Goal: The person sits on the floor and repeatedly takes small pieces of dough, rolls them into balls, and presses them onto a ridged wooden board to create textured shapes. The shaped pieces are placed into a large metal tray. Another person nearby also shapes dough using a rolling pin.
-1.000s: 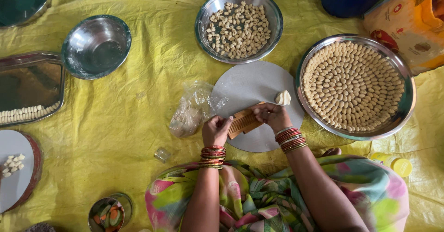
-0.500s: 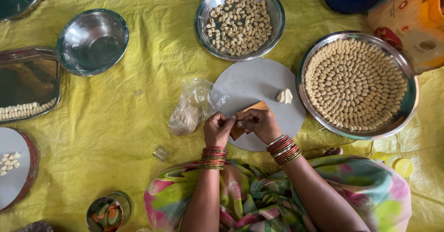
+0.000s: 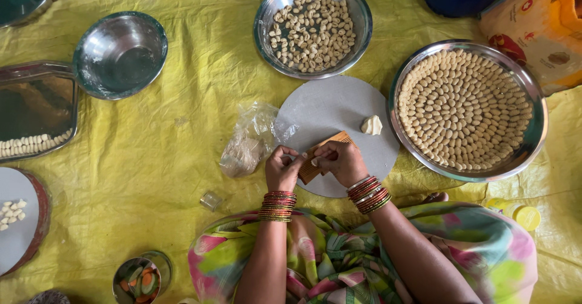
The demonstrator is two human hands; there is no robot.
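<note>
The left hand (image 3: 282, 169) and the right hand (image 3: 344, 162) met over the round grey board (image 3: 339, 113), their fingers closed together on a ribbed wooden comb (image 3: 321, 155). A small dough lump (image 3: 371, 124) lay on the board at two o'clock from the hands, near the full steel tray (image 3: 536, 128).

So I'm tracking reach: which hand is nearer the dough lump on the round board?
Right hand: just below-left of the dough lump. Left hand is farther left.

Open yellow sheet (image 3: 151, 152) left; crumpled bag (image 3: 245, 143), 2 heaped trays (image 3: 533, 128) flank round board (image 3: 330, 107).
</note>
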